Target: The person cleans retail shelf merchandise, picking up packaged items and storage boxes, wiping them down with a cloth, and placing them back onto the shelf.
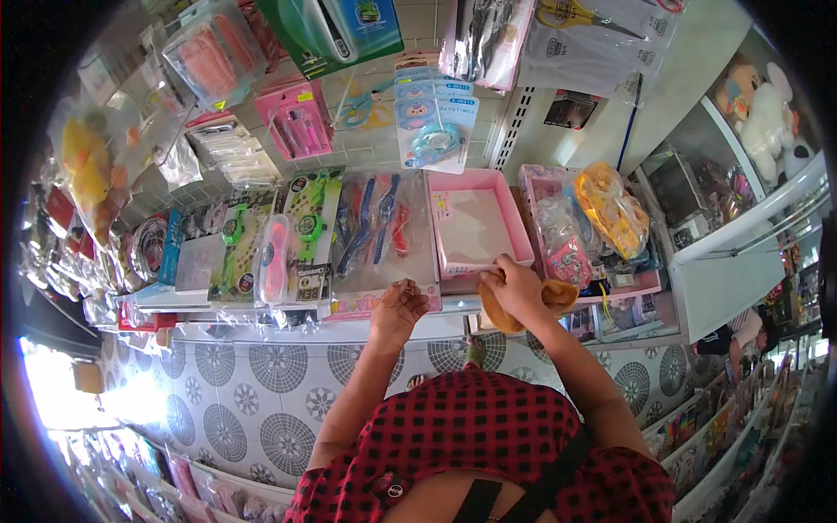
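Note:
My right hand (513,289) grips an orange-brown cloth (498,312) at the near wall of a pink open box (475,179); part of the cloth sticks out to the right of the hand. Only a pale bottom shows inside the box. My left hand (401,309) hangs at the front edge of the shelf with its fingers loosely curled and apart, holding nothing. Just beyond it lies a flat box (418,261) of wrapped blue and red watches (381,218).
Green watches on cards (309,227) and a pink-and-white packaged item (275,260) lie to the left. Right of the pink box, another box holds a yellow bagged item (610,209). Carded goods (436,122) hang above. A glass cabinet with plush toys (763,113) stands at the right.

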Tool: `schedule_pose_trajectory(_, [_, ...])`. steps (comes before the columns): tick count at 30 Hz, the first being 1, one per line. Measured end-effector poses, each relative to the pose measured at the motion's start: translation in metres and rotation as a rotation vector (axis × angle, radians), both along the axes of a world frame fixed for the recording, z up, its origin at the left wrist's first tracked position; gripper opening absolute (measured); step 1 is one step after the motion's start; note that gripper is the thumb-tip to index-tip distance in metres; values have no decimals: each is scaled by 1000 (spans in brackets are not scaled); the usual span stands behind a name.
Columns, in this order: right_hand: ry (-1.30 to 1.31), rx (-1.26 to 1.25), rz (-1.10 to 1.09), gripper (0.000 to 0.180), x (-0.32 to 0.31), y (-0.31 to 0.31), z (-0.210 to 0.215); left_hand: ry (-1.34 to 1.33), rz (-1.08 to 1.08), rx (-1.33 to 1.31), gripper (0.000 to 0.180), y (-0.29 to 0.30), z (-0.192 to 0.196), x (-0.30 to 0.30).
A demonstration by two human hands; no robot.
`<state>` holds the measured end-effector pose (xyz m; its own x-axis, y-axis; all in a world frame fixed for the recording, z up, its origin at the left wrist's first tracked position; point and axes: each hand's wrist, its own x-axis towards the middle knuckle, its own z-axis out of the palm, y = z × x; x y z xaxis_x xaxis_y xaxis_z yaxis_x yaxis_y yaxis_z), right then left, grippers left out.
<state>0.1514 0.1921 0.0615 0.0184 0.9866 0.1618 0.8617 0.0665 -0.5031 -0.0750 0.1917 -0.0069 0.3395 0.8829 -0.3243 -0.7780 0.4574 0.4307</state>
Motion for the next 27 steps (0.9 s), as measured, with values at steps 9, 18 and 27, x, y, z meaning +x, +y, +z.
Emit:
schedule_pose_trajectory(9, [76,70,22,31,-1,-27,44,-8,-50,18,25,2,-2,-7])
schedule_pose_trajectory(18, [-141,71,160,21,-8,-78,71,63,-244,142,63,11,11,-6])
schedule_pose_trajectory(27, [-216,359,252,9,-9,-100,60,231,-218,64,60,28,39,-23])
